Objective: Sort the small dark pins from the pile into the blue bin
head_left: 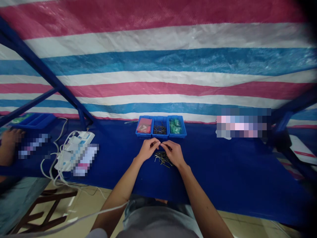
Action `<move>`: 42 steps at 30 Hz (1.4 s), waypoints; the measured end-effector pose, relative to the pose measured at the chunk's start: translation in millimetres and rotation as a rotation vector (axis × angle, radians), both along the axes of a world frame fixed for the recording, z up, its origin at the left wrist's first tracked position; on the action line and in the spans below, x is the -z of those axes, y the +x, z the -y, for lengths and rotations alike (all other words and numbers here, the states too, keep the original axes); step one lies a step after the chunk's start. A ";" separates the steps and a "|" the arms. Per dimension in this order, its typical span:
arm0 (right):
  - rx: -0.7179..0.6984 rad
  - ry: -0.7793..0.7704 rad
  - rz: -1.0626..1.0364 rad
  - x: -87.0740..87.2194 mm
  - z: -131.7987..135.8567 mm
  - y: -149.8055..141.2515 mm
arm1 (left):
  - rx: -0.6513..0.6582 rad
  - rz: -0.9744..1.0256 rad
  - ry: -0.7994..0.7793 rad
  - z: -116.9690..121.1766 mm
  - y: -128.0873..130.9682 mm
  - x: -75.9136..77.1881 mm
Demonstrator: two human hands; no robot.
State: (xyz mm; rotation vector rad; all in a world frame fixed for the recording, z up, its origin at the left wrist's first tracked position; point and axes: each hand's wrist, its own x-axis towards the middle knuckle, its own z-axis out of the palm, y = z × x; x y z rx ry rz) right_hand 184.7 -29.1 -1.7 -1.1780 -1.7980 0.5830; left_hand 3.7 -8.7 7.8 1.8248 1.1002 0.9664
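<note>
My left hand (148, 147) and my right hand (172, 152) meet fingertip to fingertip just in front of three blue bins. Both are closed in a pinch, and what lies between the fingers is too small to make out. Under my right hand a loose pile of thin metal nails or screws (162, 159) is spread on the blue table (210, 168). The left bin holds pink pieces (144, 126), the middle one dark nails or screws (160, 129), and the right one green plastic packets (175, 126).
White power strips with cables (76, 145) lie to the left, beside a blurred paper (85, 160). Another person's hand (11, 143) rests at the far left near a blue tray (34, 120). Blue metal bars (49, 72) slope at the left, before a striped tarp (158, 62).
</note>
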 end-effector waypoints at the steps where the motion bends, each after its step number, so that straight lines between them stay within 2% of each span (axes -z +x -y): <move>1: -0.007 -0.003 0.003 -0.1 -0.1 0.2 | -0.002 0.000 -0.001 0.1 0.1 -0.4; 12: 0.003 -0.012 -0.015 8.1 -2.2 0.2 | -0.011 0.011 -0.007 0.0 0.5 2.0; 23: -0.021 0.022 -0.013 10.1 -2.3 0.1 | 0.018 -0.020 0.013 1.6 0.7 -3.9; 33: -0.052 -0.024 0.065 0.9 1.5 0.5 | 0.013 -0.012 0.021 1.0 0.4 -3.1; 42: -0.034 -0.027 0.068 3.4 0.1 0.7 | 0.017 -0.012 0.008 1.6 1.1 -5.4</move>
